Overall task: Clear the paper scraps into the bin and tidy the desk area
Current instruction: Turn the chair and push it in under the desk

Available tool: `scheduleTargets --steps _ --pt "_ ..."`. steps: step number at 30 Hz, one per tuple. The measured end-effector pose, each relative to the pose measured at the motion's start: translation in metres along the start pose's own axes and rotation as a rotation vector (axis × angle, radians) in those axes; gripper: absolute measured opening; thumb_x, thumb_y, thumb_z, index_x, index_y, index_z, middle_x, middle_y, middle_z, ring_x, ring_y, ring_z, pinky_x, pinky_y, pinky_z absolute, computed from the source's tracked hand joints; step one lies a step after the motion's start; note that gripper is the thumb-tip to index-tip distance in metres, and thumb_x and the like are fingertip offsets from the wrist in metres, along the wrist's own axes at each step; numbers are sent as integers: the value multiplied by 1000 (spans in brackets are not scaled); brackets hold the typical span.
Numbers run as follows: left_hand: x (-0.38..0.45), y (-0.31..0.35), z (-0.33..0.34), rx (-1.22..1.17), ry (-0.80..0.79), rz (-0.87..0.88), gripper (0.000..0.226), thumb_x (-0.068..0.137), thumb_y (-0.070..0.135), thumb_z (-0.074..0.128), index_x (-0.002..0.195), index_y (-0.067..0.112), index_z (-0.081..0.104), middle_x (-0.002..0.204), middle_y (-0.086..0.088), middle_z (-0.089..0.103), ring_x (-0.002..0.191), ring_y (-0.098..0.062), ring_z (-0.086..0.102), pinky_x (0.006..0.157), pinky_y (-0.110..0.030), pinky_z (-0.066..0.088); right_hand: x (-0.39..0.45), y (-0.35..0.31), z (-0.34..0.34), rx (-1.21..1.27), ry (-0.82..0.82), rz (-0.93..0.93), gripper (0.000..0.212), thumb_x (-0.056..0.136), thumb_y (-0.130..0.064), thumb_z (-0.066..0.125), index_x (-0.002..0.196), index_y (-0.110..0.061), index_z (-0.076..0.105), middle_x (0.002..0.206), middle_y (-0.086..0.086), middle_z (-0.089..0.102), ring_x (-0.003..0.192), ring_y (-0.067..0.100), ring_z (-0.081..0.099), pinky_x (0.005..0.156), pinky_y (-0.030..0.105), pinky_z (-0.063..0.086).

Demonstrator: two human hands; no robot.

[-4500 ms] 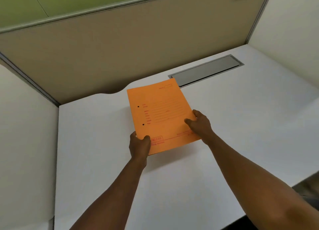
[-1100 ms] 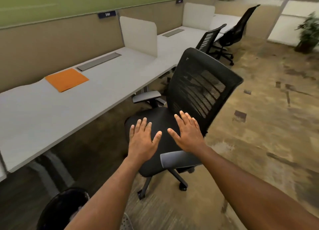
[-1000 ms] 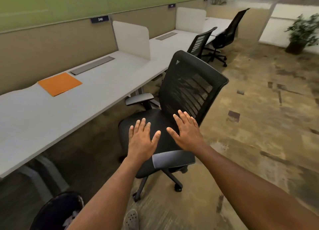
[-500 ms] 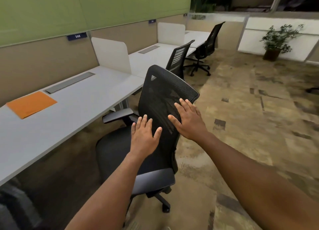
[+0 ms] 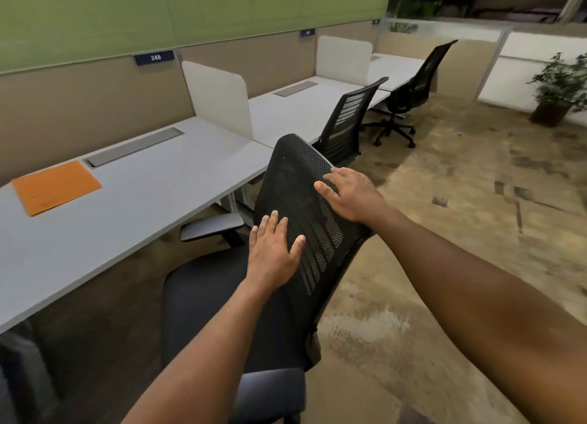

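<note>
**Both palms on the chair back, ready to tuck it in**

My left hand [image 5: 273, 252] lies flat, fingers spread, on the mesh back of the office chair [image 5: 305, 220], gripping nothing. My right hand [image 5: 349, 194] rests higher on the same back, near its top edge, fingers loosely splayed over the mesh and likewise clamped on nothing. The chair stands off the desk [image 5: 152, 194], its seat angled towards the desk's edge and one armrest [image 5: 212, 228] just beside that edge.

I judge the scrap-clearing done and the tidying in hand: no scraps show on the desk, only the orange folder [image 5: 55, 186] lying flat near the cable tray [image 5: 133, 147]. No bin is in view.

The next move calls for a steady push with both palms, steering the seat under the desktop without knocking the armrest against the rim. The carpeted floor [image 5: 460, 233] to my right is open; the neighbouring chair [image 5: 346, 124] stands well apart.
</note>
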State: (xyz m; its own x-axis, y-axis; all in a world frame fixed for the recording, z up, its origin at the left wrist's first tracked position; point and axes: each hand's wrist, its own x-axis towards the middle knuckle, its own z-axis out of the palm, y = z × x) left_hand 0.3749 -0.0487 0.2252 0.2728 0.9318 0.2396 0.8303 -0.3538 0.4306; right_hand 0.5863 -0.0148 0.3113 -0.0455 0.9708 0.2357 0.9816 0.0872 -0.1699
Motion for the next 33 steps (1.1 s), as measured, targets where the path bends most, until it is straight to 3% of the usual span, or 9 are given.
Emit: scheduleTargets --steps 8,13,16,24,28,30,33 --pt "-7 -32 60 161 -11 -380 68 97 56 33 151 14 29 162 -7 16 150 -24 7 120 -42 3 106 31 22 92 -88 -221 70 97 -65 29 136 -13 55 149 12 46 141 26 34 115 43 24" --pt "-40 -26 96 208 49 -766 73 95 52 41 153 12 22 161 -9 20 149 -26 12 120 -45 10 149 33 39 115 -169 -473 67 96 -65 31 132 -15 59 146 10 49 139 27 38 114 47 26" --pt "-70 -22 114 219 19 -968 74 94 50 44 154 15 17 163 -8 15 149 -27 9 119 -46 9 159 26 46 67 -166 -591 70 95 -66 26 122 -13 63 135 11 58 127 31 48 108 48 30" --pt "-126 -15 147 181 -99 -1421 79 89 58 49 152 17 25 162 -10 12 148 -33 9 117 -52 15 161 23 61 88 -127 -582 76 88 -74 25 113 -17 68 125 8 65 117 31 55 107 49 30" --pt "-142 -18 161 -82 -73 -1656 86 86 59 58 153 29 14 162 -14 -4 146 -43 3 114 -59 17 160 26 62 135 -102 -529 78 87 -78 24 101 -18 71 107 7 71 104 31 59 105 47 32" --pt "-146 -24 167 -213 -66 -1718 89 86 60 59 153 39 4 160 -17 -15 143 -51 3 113 -60 21 160 26 62 122 -92 -527 81 85 -80 23 105 -19 71 108 7 71 105 31 60 105 47 34" --pt "-151 -33 181 -278 -107 -1731 84 87 61 56 152 45 4 157 -19 -24 141 -55 5 113 -58 23 160 26 63 49 -102 -555 84 82 -84 22 110 -21 70 114 7 70 113 31 58 106 50 31"
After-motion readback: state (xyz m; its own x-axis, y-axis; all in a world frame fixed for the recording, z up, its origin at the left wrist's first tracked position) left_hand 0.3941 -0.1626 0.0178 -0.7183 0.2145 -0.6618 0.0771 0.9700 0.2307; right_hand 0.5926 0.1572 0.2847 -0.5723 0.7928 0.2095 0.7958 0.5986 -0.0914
